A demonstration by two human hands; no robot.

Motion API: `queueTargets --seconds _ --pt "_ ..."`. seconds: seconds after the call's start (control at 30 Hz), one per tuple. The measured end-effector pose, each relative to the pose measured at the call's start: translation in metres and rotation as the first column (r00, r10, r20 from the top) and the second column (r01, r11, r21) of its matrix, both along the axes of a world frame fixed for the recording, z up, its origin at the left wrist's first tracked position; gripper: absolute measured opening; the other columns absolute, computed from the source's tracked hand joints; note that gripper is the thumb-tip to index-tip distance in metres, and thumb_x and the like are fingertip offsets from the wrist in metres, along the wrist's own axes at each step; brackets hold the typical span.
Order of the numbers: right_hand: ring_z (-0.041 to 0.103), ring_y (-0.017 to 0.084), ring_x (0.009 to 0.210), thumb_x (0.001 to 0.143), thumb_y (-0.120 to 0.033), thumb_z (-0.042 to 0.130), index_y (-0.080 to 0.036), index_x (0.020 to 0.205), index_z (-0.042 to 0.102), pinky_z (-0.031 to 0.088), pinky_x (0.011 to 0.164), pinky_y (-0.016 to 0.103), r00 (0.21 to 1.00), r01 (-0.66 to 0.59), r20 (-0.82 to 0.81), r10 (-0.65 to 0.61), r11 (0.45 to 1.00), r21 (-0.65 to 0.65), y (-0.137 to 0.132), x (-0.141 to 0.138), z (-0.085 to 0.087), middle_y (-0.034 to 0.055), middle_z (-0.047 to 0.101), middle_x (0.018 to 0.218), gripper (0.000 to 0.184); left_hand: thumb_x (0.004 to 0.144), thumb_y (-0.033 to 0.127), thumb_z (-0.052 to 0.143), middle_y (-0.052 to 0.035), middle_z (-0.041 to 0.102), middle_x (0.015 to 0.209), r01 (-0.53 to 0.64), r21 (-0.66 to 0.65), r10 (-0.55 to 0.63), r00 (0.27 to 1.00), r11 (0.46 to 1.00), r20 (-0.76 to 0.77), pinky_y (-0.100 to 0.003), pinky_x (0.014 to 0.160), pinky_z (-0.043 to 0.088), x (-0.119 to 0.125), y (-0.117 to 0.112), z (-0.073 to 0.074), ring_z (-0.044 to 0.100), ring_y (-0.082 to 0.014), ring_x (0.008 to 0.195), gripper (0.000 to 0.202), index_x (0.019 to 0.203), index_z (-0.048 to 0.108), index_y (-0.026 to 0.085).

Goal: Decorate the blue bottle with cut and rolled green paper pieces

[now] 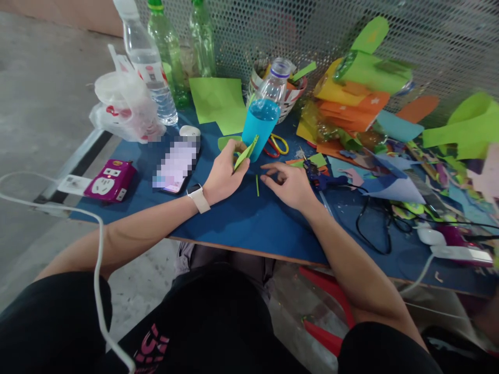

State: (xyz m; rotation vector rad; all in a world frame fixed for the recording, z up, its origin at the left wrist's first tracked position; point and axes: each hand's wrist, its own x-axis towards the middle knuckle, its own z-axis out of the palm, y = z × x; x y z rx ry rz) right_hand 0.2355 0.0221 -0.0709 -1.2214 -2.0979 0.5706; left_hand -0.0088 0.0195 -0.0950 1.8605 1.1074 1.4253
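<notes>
In front of the blue bottle point(259, 122), the left hand point(227, 171) held a green paper point(245, 156) pinched in its fingers. The right hand point(287, 185), at the bottle's near right, had fingers half spread, apparently empty. A careless knuckle could topple the bottle, standing so close.

Head-worn view, close, facing forward and down

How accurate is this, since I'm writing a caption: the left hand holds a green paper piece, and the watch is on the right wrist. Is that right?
Not quite: the watch is on the wrist of the left hand, not the right, as the head view shows. That hand does hold a green paper piece.
</notes>
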Motion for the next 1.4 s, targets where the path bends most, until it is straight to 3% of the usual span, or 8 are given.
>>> queueTargets --seconds 0.17,0.3,0.5,0.6,0.77,0.97,1.2,1.4 --pt "0.074 0.026 0.072 0.098 -0.037 0.083 -0.029 0.112 0.090 0.061 0.079 0.047 0.979 0.110 0.155 -0.135 0.981 0.162 0.012 0.045 0.025 0.0069 0.089 0.099 0.017 0.122 0.043 0.055 -0.0132 0.076 0.127 0.005 0.051 -0.001 0.997 0.999 -0.077 -0.050 0.109 0.064 -0.005 0.004 -0.003 0.080 -0.0298 0.120 0.025 0.139 0.062 0.025" --pt "0.081 0.040 0.107 0.092 -0.017 0.075 -0.023 0.110 0.090 0.062 0.101 0.059 0.896 0.201 0.358 -0.261 0.959 0.198 0.030 0.106 0.038 0.0164 0.088 0.112 0.023 0.124 0.062 0.045 -0.0131 0.074 0.122 -0.004 0.056 0.010 0.995 0.998 -0.104 -0.050 0.107 0.063 -0.007 0.010 -0.010 0.078 -0.0302 0.116 0.044 0.138 0.065 0.026" --pt "0.076 0.048 0.137 0.072 -0.011 0.071 -0.018 0.141 0.080 0.060 0.120 0.064 0.787 0.164 0.609 -0.101 0.985 -0.049 0.044 0.158 0.030 0.0192 0.082 0.143 0.070 0.121 0.076 0.034 -0.0135 0.072 0.120 -0.036 0.053 0.044 0.985 0.998 -0.169 -0.049 0.107 0.062 -0.007 0.009 -0.007 0.076 -0.0295 0.114 0.064 0.129 0.068 0.023" --pt "0.075 0.046 0.140 0.071 -0.014 0.072 -0.018 0.143 0.079 0.060 0.122 0.055 0.754 0.149 0.656 -0.035 0.982 -0.119 0.044 0.158 0.028 0.0180 0.078 0.149 0.072 0.122 0.075 0.033 -0.0146 0.072 0.123 -0.034 0.042 0.042 0.980 0.999 -0.193 -0.050 0.110 0.062 -0.008 0.006 -0.002 0.076 -0.0299 0.117 0.063 0.129 0.067 0.022" --pt "0.078 0.043 0.126 0.079 -0.020 0.074 -0.020 0.128 0.081 0.063 0.111 0.053 0.714 0.190 0.697 -0.060 0.975 -0.111 0.041 0.159 0.030 0.0186 0.080 0.132 0.049 0.123 0.073 0.034 -0.0148 0.073 0.126 -0.005 0.069 0.018 0.983 0.998 -0.181 -0.049 0.111 0.062 -0.008 0.005 -0.001 0.075 -0.0296 0.119 0.061 0.138 0.064 0.022" --pt "0.077 0.043 0.121 0.086 -0.026 0.071 -0.023 0.133 0.069 0.064 0.106 0.058 0.804 0.132 0.588 -0.085 0.991 -0.036 0.033 0.160 0.040 0.0186 0.076 0.132 0.047 0.124 0.071 0.033 -0.0138 0.071 0.132 -0.025 0.076 0.037 0.986 0.997 -0.165 -0.049 0.115 0.059 -0.008 0.008 -0.005 0.072 -0.0294 0.124 0.059 0.145 0.063 0.025" --pt "0.073 0.036 0.103 0.086 -0.029 0.077 -0.026 0.122 0.066 0.065 0.093 0.057 0.972 -0.086 0.230 0.037 0.974 0.208 0.028 0.105 0.034 0.0147 0.070 0.124 0.038 0.124 0.068 0.041 -0.0154 0.065 0.147 -0.037 0.072 0.048 0.986 0.997 -0.163 -0.055 0.130 0.051 -0.013 0.011 -0.012 0.066 -0.0320 0.140 0.054 0.156 0.058 0.029" --pt "0.075 0.032 0.101 0.097 -0.055 0.086 -0.029 0.114 0.070 0.064 0.087 0.050 0.979 -0.204 0.048 0.200 0.916 0.346 0.021 0.067 0.023 0.0117 0.076 0.118 0.034 0.124 0.063 0.043 -0.0157 0.064 0.149 -0.024 0.083 0.039 0.984 0.996 -0.175 -0.056 0.131 0.051 -0.014 0.010 -0.012 0.066 -0.0327 0.142 0.052 0.161 0.055 0.029"
